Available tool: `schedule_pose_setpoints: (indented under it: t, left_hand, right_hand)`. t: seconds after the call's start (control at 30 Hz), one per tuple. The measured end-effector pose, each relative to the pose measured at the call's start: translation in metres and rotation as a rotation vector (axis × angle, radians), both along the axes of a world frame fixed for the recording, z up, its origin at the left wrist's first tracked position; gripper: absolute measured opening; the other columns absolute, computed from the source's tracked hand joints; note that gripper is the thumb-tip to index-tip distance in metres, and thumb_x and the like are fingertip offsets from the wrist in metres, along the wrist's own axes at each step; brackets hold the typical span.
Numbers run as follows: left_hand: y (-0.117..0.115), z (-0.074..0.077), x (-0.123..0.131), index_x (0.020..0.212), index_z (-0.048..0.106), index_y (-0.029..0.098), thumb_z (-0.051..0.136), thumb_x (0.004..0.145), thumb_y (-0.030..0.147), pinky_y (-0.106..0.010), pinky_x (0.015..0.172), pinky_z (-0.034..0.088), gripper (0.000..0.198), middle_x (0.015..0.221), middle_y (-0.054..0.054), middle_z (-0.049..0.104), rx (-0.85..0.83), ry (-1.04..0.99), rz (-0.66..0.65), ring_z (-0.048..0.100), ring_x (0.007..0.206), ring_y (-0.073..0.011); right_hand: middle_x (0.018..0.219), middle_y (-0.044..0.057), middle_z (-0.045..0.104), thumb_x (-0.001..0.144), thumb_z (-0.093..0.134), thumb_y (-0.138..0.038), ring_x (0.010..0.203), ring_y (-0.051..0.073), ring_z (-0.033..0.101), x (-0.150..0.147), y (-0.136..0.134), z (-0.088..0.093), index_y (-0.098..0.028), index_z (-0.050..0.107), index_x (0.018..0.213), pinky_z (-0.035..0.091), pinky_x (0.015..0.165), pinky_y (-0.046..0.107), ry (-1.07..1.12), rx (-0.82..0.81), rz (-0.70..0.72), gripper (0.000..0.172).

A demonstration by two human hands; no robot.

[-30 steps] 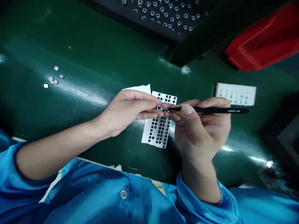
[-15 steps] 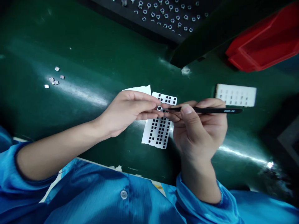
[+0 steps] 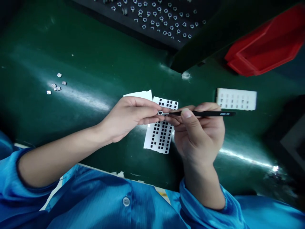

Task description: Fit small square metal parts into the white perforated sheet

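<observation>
- Green counter [image 3: 35, 105], glossy, with streaks of light across it, under everything else
- Blue smock [image 3: 95, 203] along the bottom edge, both sleeves pushed up the forearms, one pale button [image 3: 126, 201] at the centre
- Black tray [image 3: 152, 22] at the top edge, dotted with many small square frames
- Red bin [image 3: 264, 44] at the upper right, tilted, beside a dark panel [image 3: 197, 47]
- White sheet [image 3: 159, 136] on the counter beneath the hands, printed with rows of black squares, a paper scrap [image 3: 139, 94] just beside its upper left corner
- White strip [image 3: 235, 99] to the right, with rows of dark marks, well apart from the sheet
- Left hand [image 3: 128, 119] above the sheet, fingers closed and curled together, a possible hold between them too hidden to tell
- Right hand [image 3: 197, 133] pinching black tweezers [image 3: 205, 113] between thumb and fingers, pen-style, points toward the left fingertips
- Square part [image 3: 160, 113], black and white, at the tweezers' tip, right against the left fingertips, above the sheet
- Metal squares [image 3: 56, 84], a loose cluster on the counter at the left, well apart from the hands
</observation>
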State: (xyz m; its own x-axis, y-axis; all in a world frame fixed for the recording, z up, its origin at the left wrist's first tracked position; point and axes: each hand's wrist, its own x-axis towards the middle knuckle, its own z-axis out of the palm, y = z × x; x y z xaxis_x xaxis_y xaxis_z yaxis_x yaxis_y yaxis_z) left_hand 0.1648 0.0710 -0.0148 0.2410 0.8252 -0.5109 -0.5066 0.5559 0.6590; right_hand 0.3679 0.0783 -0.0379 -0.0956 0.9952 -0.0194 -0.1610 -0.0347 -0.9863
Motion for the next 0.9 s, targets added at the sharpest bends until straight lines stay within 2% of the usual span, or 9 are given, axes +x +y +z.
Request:
schedule_pose_setpoints:
  t: [0.13, 0.23, 0.4, 0.6, 0.9]
  left_hand:
    - [-0.001, -0.002, 0.001, 0.092, 0.087, 0.016, 0.081, 0.094, 0.012, -0.033, 0.1, 0.067, 0.008, 0.104, -0.008, 0.087, 0.013, 0.004, -0.01, 0.084, 0.098, -0.0176]
    - [-0.001, -0.002, 0.002, 0.092, 0.085, 0.016, 0.078, 0.095, 0.008, -0.03, 0.091, 0.068, 0.011, 0.099, -0.007, 0.086, 0.009, 0.038, -0.012, 0.082, 0.089, -0.0146]
    - [0.0, 0.0, 0.002, 0.09, 0.081, 0.015, 0.077, 0.093, 0.004, -0.025, 0.08, 0.065, 0.012, 0.083, -0.004, 0.081, 0.031, 0.101, 0.013, 0.079, 0.078, -0.0126]
    - [0.0, 0.001, 0.002, 0.091, 0.081, 0.015, 0.079, 0.092, 0.008, -0.027, 0.082, 0.067, 0.007, 0.084, -0.004, 0.081, 0.061, 0.168, 0.064, 0.081, 0.081, -0.0148]
    - [-0.003, 0.003, 0.002, 0.092, 0.081, 0.016, 0.082, 0.09, 0.016, -0.028, 0.083, 0.068, 0.002, 0.089, -0.005, 0.084, 0.195, 0.268, 0.038, 0.083, 0.086, -0.0177]
  right_hand:
    - [0.094, -0.008, 0.081, 0.098, 0.089, -0.032, 0.091, 0.019, 0.087, 0.002, 0.001, -0.002, -0.032, 0.062, 0.109, 0.077, 0.082, 0.035, 0.046, -0.031, 0.017, 0.029]
    - [0.094, -0.008, 0.081, 0.097, 0.09, -0.03, 0.09, 0.018, 0.087, 0.0, 0.001, -0.003, -0.031, 0.062, 0.109, 0.076, 0.081, 0.032, 0.067, -0.032, 0.02, 0.03]
    - [0.094, -0.005, 0.082, 0.099, 0.087, -0.028, 0.096, 0.023, 0.088, -0.007, -0.003, 0.001, -0.03, 0.061, 0.108, 0.076, 0.075, 0.033, 0.048, 0.039, -0.008, 0.028]
    - [0.091, -0.004, 0.079, 0.099, 0.086, -0.026, 0.094, 0.023, 0.089, -0.013, -0.008, 0.012, -0.029, 0.059, 0.103, 0.075, 0.073, 0.03, -0.066, 0.208, -0.122, 0.028]
    - [0.1, -0.003, 0.085, 0.101, 0.085, -0.024, 0.098, 0.022, 0.089, -0.014, -0.008, 0.007, -0.03, 0.061, 0.109, 0.076, 0.076, 0.031, -0.047, 0.191, -0.084, 0.026]
